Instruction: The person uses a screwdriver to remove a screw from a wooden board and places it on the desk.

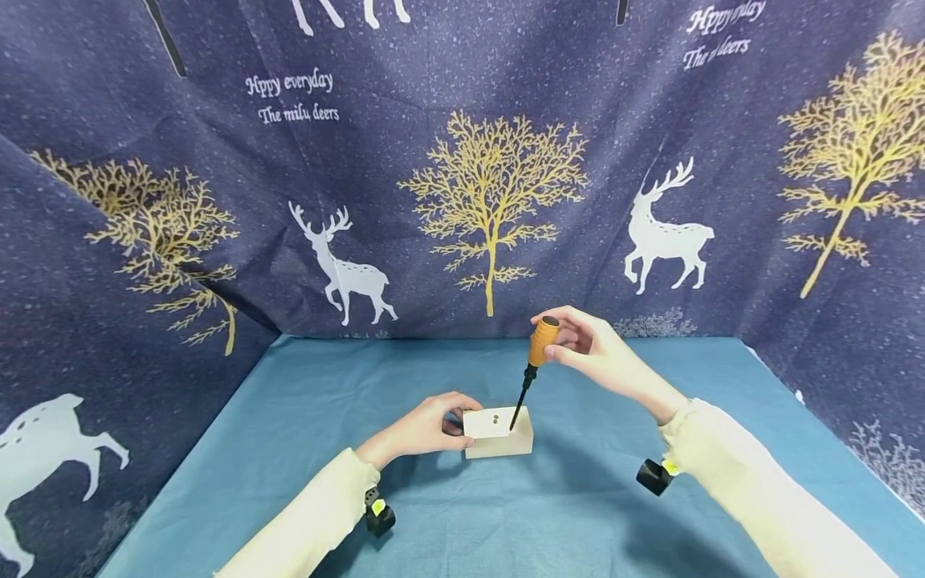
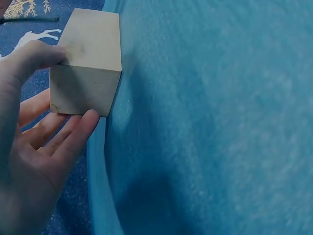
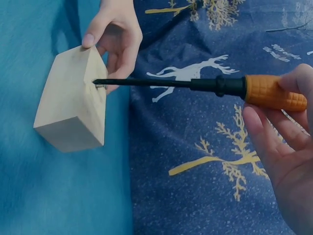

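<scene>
A pale wooden block (image 1: 499,446) rests on the blue cloth, gripped at its left end by my left hand (image 1: 426,425). In the left wrist view, the thumb presses one long face of the block (image 2: 93,39) while the fingers spread along the opposite side. My right hand (image 1: 588,347) holds a screwdriver (image 1: 542,343) by its orange handle, between thumb and fingers. Its dark shaft (image 3: 146,83) slants down to the block's top face. Small metal screws (image 1: 495,419) show on that face; in the right wrist view the tip overlaps the spot where one stands.
A blue cloth (image 1: 325,377) covers the table. Behind it and at the sides hangs a dark blue curtain (image 1: 448,72) printed with white deer and golden trees. Small black cameras (image 1: 654,477) are strapped at both wrists, over cream sleeves (image 1: 751,474).
</scene>
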The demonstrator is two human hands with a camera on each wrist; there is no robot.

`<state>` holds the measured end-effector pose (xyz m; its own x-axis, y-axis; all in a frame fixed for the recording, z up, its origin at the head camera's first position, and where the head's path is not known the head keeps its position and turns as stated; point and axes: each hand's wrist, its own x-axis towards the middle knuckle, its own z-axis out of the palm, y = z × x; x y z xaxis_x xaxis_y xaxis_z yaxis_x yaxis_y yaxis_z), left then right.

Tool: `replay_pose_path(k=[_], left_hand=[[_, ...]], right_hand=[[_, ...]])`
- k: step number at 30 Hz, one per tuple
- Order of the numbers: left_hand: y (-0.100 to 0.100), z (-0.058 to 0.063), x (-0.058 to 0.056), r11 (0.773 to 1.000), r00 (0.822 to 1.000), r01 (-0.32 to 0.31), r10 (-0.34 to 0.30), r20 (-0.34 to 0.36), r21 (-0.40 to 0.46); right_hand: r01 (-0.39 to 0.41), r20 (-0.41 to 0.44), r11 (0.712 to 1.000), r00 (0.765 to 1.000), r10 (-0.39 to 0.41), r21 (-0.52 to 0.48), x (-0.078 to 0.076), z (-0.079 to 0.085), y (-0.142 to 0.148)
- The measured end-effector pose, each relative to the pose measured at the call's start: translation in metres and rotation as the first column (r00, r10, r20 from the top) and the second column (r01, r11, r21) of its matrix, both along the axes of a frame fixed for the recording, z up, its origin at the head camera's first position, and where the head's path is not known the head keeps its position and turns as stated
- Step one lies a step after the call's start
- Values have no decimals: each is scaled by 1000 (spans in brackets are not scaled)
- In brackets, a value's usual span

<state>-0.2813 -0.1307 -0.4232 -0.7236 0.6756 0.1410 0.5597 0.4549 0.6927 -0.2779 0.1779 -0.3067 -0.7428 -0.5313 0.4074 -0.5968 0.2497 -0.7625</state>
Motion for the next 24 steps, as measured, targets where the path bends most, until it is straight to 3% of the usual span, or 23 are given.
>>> replay_pose_path(k=[10,24], left_hand=[[0,1,4,999,999,-19,17,40,35],[-1,1,6,999,997,-13,10,75,35]], right_hand=[[59,24,998,998,-59,-25,-3,5,-15],[32,36,999,999,-32,-5,-2,7,-21]])
